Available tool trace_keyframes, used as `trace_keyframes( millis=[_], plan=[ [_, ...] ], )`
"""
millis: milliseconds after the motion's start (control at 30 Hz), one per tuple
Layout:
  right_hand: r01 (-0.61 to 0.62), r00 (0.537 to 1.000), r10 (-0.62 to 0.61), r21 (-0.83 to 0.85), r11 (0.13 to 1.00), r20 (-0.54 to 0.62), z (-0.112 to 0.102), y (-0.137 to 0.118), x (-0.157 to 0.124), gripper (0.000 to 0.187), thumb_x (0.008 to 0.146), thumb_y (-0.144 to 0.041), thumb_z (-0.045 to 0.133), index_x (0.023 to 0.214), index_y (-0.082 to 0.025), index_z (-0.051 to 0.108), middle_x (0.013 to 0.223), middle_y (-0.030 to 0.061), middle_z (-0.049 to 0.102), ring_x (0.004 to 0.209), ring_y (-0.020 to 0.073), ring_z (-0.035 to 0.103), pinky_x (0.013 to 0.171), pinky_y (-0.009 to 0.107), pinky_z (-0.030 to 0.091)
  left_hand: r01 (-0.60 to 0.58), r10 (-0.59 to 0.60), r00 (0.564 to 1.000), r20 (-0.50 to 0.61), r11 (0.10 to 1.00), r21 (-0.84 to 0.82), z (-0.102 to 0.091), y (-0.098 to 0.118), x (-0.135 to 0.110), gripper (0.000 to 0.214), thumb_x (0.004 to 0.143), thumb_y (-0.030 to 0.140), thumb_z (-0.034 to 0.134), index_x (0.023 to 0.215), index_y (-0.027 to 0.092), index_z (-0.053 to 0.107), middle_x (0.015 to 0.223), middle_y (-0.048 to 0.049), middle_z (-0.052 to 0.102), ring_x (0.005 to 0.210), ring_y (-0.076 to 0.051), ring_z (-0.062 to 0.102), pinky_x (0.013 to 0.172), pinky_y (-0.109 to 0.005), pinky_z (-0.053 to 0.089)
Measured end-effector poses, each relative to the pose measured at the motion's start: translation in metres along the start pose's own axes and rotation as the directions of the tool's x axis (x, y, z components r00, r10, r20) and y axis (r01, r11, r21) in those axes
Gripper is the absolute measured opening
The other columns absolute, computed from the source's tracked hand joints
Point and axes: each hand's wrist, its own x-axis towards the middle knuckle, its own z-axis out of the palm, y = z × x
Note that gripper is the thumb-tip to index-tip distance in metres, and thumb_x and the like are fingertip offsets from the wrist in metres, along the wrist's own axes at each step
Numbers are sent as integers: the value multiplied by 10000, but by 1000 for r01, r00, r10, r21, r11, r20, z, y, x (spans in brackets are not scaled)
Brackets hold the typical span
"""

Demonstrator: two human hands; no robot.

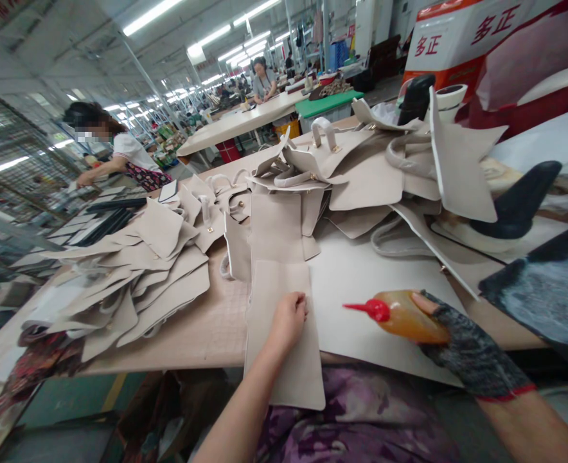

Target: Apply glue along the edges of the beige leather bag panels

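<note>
table (207, 334): l hand (288, 318) flat on panel (284, 334)

Desk (207, 334): pale wood, running away from the camera.
Left heap (139, 276): beige cut panels, loosely overlapping.
Far heap (361, 167): beige panels with handles attached.
Black form (520, 199): curved, perhaps a mould, at right.
Co-worker (120, 151): a person leaning over the desk's far left end.
Green table (329, 103): well behind.

Red "多正" twice on white machine cover (457, 38).
</note>
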Motion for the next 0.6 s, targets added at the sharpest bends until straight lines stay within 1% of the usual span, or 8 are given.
trace_keyframes(
  millis=[67,133,200,233,367,467,533,600],
  plan=[
    [-192,981,179,259,947,72,7,3,10,270,583,-325,662,831,-219,664,705,70,627,563,186,545,410,274,485,-119,120,993,-10,989,88,-1,0,-7,202,790,91,499,932,139,633,911,-55,652,838,-155,614,809,-298,493],
    [-321,947,279,441,838,159,20,8,19,316,584,-297,613,883,-201,651,686,71,613,560,168,534,382,232,447,-240,241,970,15,954,182,-2,0,-14,202,772,51,507,887,145,643,981,-64,643,949,-170,592,891,-315,469],
    [-375,925,335,596,710,182,32,13,26,396,545,-235,592,936,-192,634,723,75,625,601,174,552,394,221,444,-326,321,945,65,899,293,-1,0,-20,208,804,61,492,905,147,653,1061,-76,637,1005,-182,574,924,-325,458],
    [-366,924,347,628,687,159,36,16,28,415,536,-222,586,948,-189,628,726,76,630,606,181,558,391,226,441,-354,346,934,91,862,363,0,0,-23,220,828,80,483,947,151,654,1101,-78,635,1020,-191,566,928,-339,456],
    [-359,924,364,603,712,119,36,27,30,373,556,-235,614,924,-179,629,698,90,642,580,200,559,401,259,450,-476,418,876,241,666,575,-4,1,-32,335,891,133,433,1193,190,567,1286,-63,571,1134,-222,513,973,-407,420],
    [-353,933,322,579,735,160,30,35,28,364,606,-300,633,946,-170,636,714,111,656,553,194,551,446,290,484,-547,458,834,306,623,559,-20,0,-34,379,889,131,417,1249,186,520,1341,-69,530,1227,-204,467,1059,-417,347],
    [-330,942,295,573,750,157,28,39,27,376,633,-317,632,977,-163,637,738,119,666,566,198,569,469,297,500,-464,459,873,165,678,570,-37,-6,-34,393,883,149,414,1267,167,500,1365,-99,501,1278,-213,424,1091,-437,304],
    [-296,954,273,559,775,128,29,41,28,370,648,-298,624,987,-151,638,765,128,675,600,214,599,477,303,512,-229,363,922,-137,793,564,-56,-16,-34,457,873,225,454,1315,109,436,1407,-167,431,1326,-261,358,1092,-473,288]
  ],
)
